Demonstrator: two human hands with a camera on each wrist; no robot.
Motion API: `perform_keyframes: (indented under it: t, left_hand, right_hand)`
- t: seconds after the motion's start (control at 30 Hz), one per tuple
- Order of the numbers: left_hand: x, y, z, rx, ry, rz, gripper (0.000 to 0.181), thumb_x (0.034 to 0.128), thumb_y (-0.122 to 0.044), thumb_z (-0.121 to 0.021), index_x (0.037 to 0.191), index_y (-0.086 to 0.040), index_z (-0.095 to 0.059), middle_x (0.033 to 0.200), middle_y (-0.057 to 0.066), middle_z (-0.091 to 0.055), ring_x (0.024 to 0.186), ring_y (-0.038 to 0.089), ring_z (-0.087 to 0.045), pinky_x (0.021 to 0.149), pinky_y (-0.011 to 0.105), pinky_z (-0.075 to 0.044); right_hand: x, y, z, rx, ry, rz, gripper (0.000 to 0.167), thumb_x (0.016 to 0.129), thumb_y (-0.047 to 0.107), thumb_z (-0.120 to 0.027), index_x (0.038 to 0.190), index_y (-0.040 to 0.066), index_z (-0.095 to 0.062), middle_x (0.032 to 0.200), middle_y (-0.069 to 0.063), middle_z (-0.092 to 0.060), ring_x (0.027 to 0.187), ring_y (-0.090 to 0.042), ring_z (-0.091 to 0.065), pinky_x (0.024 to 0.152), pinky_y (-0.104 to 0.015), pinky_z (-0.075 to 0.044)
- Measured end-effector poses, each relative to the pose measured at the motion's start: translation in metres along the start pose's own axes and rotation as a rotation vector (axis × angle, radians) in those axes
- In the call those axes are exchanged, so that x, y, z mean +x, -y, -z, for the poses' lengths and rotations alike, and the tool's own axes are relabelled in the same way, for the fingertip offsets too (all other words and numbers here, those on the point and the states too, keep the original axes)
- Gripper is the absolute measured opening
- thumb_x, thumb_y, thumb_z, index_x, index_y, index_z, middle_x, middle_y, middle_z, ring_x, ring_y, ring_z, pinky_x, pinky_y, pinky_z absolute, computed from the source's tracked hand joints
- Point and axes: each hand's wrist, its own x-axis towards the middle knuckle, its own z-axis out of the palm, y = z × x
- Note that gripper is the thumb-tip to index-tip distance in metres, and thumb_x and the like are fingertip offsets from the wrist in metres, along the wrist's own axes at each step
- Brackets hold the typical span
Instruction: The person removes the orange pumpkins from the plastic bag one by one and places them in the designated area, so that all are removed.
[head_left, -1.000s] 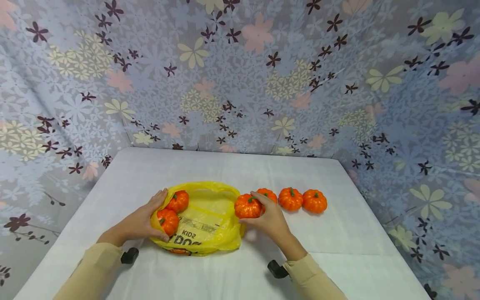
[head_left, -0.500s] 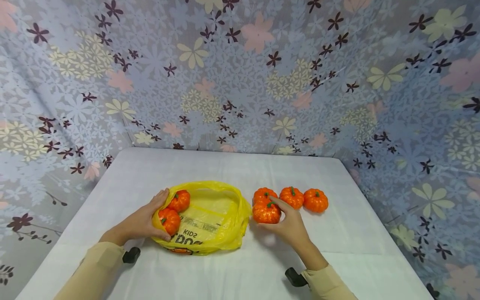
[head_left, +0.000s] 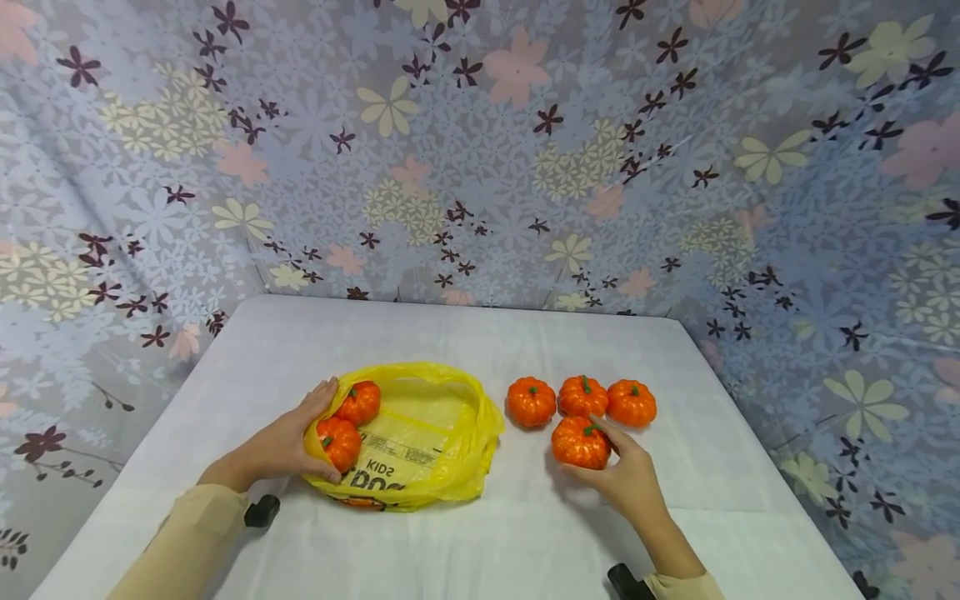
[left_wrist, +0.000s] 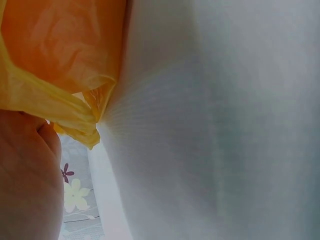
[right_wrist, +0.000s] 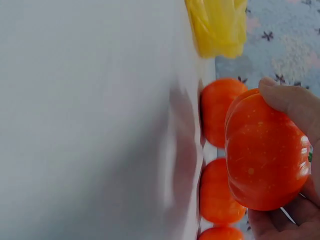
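A yellow plastic bag [head_left: 450,482] lies mouth-up on the white table. Inside its left end sit two small orange pumpkins, one farther back [head_left: 360,402] and a nearer pumpkin [head_left: 341,445]. My left hand [head_left: 273,446] holds that end of the bag, thumb at the near side and fingers at the far side. Away to the right, my right hand [head_left: 628,479] grips another pumpkin [head_left: 579,443] between thumb and fingers. In the right wrist view this held pumpkin [right_wrist: 265,155] appears off the table, its underside bare. The left wrist view catches only part of the bag [left_wrist: 55,102] and hand.
Three more pumpkins stand in a row behind the held one: a left pumpkin [head_left: 531,402], a middle pumpkin [head_left: 582,395] and a right pumpkin [head_left: 632,403]. Flowered cloth [head_left: 465,167] hangs behind and beside the white table [head_left: 420,333].
My right hand has carried its pumpkin rightward from the bag's right rim to in front of the row. The bag's right rim has spread slightly outward. My left hand has stayed at the bag.
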Motion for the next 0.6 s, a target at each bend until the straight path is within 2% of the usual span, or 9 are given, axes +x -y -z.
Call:
perform_keyframes:
  t: [0.3, 0.43, 0.6]
  left_hand:
    - [-0.001, -0.001, 0.0, -0.01, 0.0, 0.003, 0.136, 0.0645, -0.052, -0.092, 0.163, -0.01, -0.009, 0.168, 0.014, -0.005, 0.152, 0.04, -0.005, 0.116, 0.065, -0.013]
    - [-0.001, -0.001, 0.0, -0.008, 0.001, 0.005, 0.135, 0.0646, -0.052, -0.092, 0.163, -0.01, -0.009, 0.168, 0.014, -0.005, 0.152, 0.04, -0.005, 0.116, 0.065, -0.013]
    - [-0.001, -0.002, 0.0, -0.012, 0.0, 0.001, 0.135, 0.0651, -0.051, -0.092, 0.163, -0.009, -0.009, 0.168, 0.014, -0.005, 0.152, 0.04, -0.005, 0.116, 0.065, -0.013]
  right_hand:
    - [-0.011, -0.021, 0.027, 0.012, -0.029, -0.165, 0.098, 0.073, 0.035, -0.093, 0.149, -0.001, -0.044, 0.15, -0.026, -0.044, 0.139, -0.044, -0.038, 0.113, -0.058, -0.033]
    - [-0.014, -0.029, 0.036, 0.007, -0.053, -0.208, 0.1, 0.072, 0.035, -0.093, 0.149, -0.004, -0.043, 0.151, -0.028, -0.042, 0.141, -0.045, -0.036, 0.113, -0.058, -0.032]
    - [-0.015, -0.037, 0.043, -0.006, -0.065, -0.239, 0.101, 0.072, 0.037, -0.093, 0.151, -0.001, -0.041, 0.152, -0.029, -0.039, 0.14, -0.048, -0.034, 0.113, -0.06, -0.031]
